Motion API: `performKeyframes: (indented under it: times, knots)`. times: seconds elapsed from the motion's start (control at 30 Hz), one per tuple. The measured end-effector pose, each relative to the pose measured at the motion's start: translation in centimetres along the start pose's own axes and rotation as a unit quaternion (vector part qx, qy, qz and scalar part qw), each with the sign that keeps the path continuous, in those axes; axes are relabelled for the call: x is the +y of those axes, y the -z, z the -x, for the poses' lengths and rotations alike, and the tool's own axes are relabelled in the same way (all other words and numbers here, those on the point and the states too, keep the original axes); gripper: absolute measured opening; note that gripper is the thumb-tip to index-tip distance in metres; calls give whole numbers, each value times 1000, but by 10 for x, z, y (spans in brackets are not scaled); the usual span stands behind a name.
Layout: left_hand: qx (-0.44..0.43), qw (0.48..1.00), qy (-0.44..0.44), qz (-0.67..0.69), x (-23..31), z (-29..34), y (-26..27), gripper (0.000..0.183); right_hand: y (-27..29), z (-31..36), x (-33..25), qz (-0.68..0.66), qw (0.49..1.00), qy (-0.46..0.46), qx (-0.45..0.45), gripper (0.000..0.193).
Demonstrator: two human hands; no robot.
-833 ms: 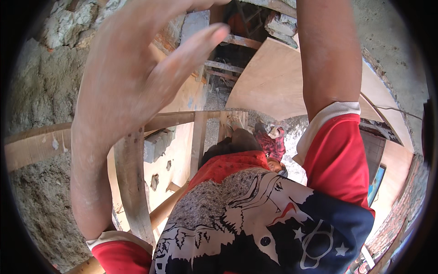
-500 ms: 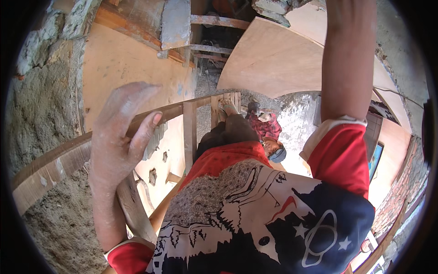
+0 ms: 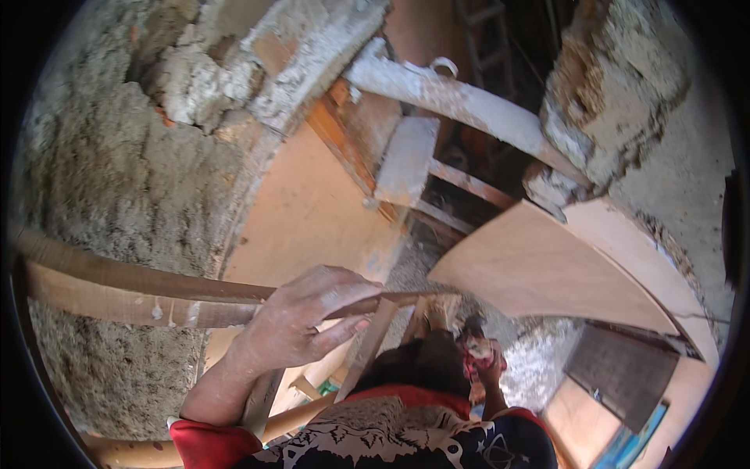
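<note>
Wooden rail [image 3: 117, 295] below a dusty left hand [image 3: 301, 320]

The wooden rail comes from the left edge, in front of a rough concrete wall [image 3: 117, 187], and passes behind the left hand. The fingers of this hand are extended together toward the right, slightly bent, and the thumb stands apart below them with a clear gap, which has nothing in it. Whether the palm touches the rail, I cannot tell. The right hand [image 3: 486, 356] is low, near the red patterned clothing of another person; it is small and blurred, so I cannot tell how far its fingers are open or what they hold.

As for markings, the person's shirt [image 3: 367, 434] carries a pale printed drawing and, at the right, a thin white ringed outline. A blue panel [image 3: 637, 439] at the lower right is too unclear for reading. Bare plywood [image 3: 547, 266] curves above the right hand, and pale smears mark the rail.
</note>
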State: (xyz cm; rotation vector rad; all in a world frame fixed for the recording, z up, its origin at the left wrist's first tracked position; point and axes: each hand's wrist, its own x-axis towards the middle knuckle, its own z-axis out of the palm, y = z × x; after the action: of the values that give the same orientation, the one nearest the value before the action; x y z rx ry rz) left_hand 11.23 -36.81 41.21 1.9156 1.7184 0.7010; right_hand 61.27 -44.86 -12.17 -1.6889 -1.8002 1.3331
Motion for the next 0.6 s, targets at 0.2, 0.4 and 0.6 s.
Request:
performKeyframes:
  times: [0.2,0.4,0.6]
  knots:
    - [-1,999,36,14,6,8,5,35,-65,-48,0,-121,990,-75,14,68]
    - [15,998,53,30,2,3,8,34,-58,-75,-16,125,984,39,119,56]
    - [10,998,58,11,7,3,7,33,-27,-103,23,75,991,31,102,59]
